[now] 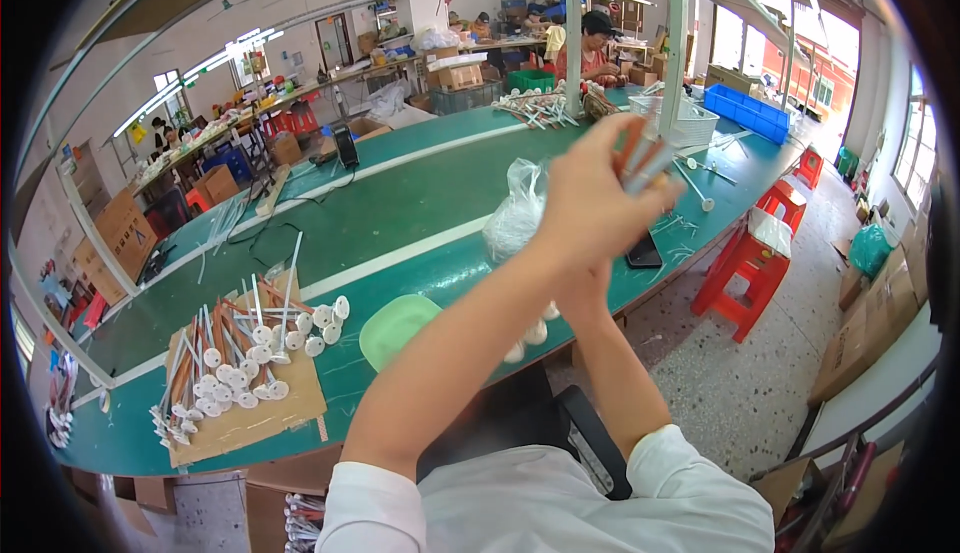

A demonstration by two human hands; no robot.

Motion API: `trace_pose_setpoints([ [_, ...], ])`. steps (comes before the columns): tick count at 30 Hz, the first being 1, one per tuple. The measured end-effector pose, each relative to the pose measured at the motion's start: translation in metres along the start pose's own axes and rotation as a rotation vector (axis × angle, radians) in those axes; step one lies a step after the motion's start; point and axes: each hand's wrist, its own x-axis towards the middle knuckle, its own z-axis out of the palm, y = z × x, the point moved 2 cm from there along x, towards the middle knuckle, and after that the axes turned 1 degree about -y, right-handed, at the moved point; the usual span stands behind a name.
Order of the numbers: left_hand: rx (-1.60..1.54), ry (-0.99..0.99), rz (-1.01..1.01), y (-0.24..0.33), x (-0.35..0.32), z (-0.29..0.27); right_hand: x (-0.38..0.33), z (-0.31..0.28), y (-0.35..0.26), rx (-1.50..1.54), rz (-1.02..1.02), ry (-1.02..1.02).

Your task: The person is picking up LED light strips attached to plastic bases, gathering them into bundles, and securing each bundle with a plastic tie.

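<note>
Raised over the table's right part, my left hand (598,198) is closed round some orange-brown and grey-white strips (640,158), blurred by motion. Just below it is my right hand (585,288); its fingers are hidden behind the left wrist and forearm. A few white round heads (535,333) show under my left forearm; whether they belong to the held strips I cannot tell. At the left, a pile of thin sticks with white disc heads (240,373) lies on flat cardboard (305,403). A light green plate-like piece (395,328) rests beside my left forearm.
A clear plastic bag (515,218) stands on the green table (400,208) past my arms. A black phone (645,251) lies near the right edge. Further off are a white basket (690,123), a blue bin (745,113) and a seated person (595,53). Red stools (745,273) stand at the right.
</note>
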Motion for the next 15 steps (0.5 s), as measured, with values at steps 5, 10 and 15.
trace_pose_setpoints([
  [5,-0.039,-0.064,0.257,-0.013,-0.084,0.005,-0.055,-0.033,-0.037,-0.223,0.162,-0.116],
  [10,0.028,0.1,-0.094,-0.062,-0.169,-0.064,-0.098,-0.036,-0.035,-0.461,0.404,-0.418],
  [15,-0.393,-0.528,-0.496,-0.095,-0.222,-0.034,-0.113,-0.011,-0.019,0.226,0.623,-0.519],
])
